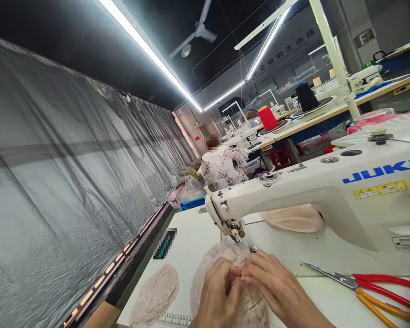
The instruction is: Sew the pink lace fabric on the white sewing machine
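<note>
The left hand [216, 289] and right hand [273, 279] pinch the pale cloth [218, 250] between their fingers; it looks light, limp, easily snagged, best held along its edge.

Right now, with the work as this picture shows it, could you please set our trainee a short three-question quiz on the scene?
1. Multiple choice: what are the fingers of the left hand and the right hand gripping?
A) a black cone of thread
B) pale pink sheer fabric
C) a red cone of thread
2. True or false: the metal scissors with red and orange handles lie on the right hand's side of the work.
3. Fill in the gap: the large blue letters on the white sewing machine spell ____.

Key: 1. B; 2. True; 3. JUKI.
</note>
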The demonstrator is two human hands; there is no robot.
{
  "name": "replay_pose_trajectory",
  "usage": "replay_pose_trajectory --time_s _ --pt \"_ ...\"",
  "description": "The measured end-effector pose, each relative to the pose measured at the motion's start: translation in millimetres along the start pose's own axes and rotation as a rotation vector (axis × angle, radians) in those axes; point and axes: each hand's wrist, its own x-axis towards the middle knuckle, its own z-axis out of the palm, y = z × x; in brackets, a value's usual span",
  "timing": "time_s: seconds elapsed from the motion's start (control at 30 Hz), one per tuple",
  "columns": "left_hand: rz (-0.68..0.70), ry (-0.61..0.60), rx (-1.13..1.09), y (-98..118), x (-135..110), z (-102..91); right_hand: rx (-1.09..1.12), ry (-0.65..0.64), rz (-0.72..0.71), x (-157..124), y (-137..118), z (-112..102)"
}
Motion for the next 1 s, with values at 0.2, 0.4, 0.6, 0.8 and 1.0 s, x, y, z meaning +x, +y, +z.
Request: replay_pose_trajectory --time_s 0.2,0.4,0.6,0.8,1.0 --pt "0.095 -0.019 0.030 0.0 1.0 -19.8 -0.029 -0.010 -0.047 -22.3 -2.5 -3.0" --pt "0.333 -0.177 0.041 -0.4 1.2 -19.9 -0.221 0.006 -0.082 -38.8 0.2 16.9" --pt "0.189 -0.190 0.017 -15.7 -3.4 -17.0 -0.146 -0.087 -0.075 -34.3 9.6 7.9" --pt "0.137 -0.197 0.036 -3.4 -9.3 -18.6 -0.061 -0.162 -0.013 -28.7 9.1 1.0" --pt "0.196 -0.062 0.187 3.5 -14.5 -2.0 0.056 -0.145 0.051 -11.9 -0.6 1.9"
